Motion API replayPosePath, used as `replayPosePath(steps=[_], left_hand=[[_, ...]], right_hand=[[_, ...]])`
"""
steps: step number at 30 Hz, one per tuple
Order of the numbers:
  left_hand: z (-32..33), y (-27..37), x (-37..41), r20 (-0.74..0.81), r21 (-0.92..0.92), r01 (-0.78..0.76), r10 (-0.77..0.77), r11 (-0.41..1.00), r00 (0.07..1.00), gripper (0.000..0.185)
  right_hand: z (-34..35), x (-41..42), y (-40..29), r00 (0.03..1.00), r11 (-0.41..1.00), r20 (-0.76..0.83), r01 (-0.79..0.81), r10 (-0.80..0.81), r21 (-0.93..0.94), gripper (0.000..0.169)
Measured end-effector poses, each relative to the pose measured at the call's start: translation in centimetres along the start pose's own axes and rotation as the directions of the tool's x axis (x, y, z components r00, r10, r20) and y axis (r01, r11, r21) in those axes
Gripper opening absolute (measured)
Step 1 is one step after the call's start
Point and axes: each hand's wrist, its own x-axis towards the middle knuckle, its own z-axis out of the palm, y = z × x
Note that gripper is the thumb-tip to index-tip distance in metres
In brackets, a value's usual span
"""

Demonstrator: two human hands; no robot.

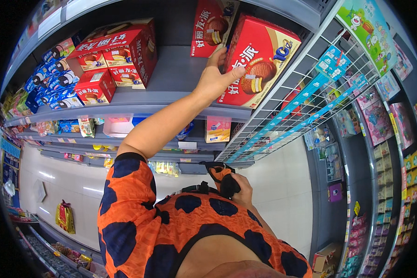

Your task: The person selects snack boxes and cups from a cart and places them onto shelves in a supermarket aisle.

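My left hand (217, 76) is at the upper shelf, around the left edge of a large red choco pie carton (260, 73). Its thumb lies on the carton's front and the fingers reach along its side. Behind and to the left stands a similar red carton (208, 29), apart from my palm. At my waist, my right hand (242, 189) grips a bunched black-and-orange cloth item (227, 182); its exact kind is unclear. The grey metal shelf (175, 74) carries both cartons.
A red display case (144, 55) of smaller boxes and blue cookie packs (57, 80) stand to the left. A white wire grid (285, 93) with hanging strips borders the shelf on the right. Below are lower shelves (90, 151). On the tiled floor (281, 187) sits a yellow bag (65, 217).
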Motion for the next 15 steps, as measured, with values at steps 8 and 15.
replayPosePath(steps=[8, 15], left_hand=[[0.5, 0.8, -1.1, 0.076, -0.150, 0.074, -0.063, 0.986, 0.995, 0.072], [-0.7, 1.5, -2.8, -0.083, -0.309, 0.001, -0.028, 0.951, 0.996, 0.056]], right_hand=[[-0.4, -0.6, -0.8, 0.999, 0.999, -0.018, -0.035, 0.034, -0.025, 0.051], [-0.6, -1.6, -0.6, 0.997, 0.998, -0.052, -0.054, 0.053, -0.010, 0.050]])
